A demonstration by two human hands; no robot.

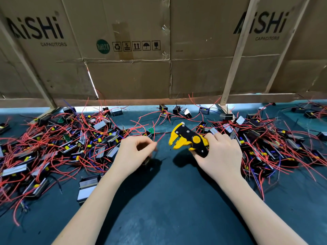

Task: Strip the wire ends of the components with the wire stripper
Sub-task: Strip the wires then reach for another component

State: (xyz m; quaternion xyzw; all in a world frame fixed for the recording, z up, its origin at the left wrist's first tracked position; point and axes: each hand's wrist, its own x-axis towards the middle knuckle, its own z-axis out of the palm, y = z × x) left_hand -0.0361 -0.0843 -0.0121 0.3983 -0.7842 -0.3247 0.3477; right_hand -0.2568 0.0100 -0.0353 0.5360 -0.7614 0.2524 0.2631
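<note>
My right hand (221, 152) grips the handles of a yellow and black wire stripper (187, 138), whose jaws point left and stand apart. My left hand (134, 154) pinches a thin red wire (160, 138) between thumb and fingers; the wire's free end points up and right toward the stripper's jaws, a short gap away. A dark component (146, 161) hangs partly hidden under my left hand.
Piles of black components with red wires lie on the dark green mat, one pile at the left (53, 147) and one at the right (274, 142). A cardboard wall (159, 71) on wooden struts closes the back. A single component (88, 188) lies near my left forearm.
</note>
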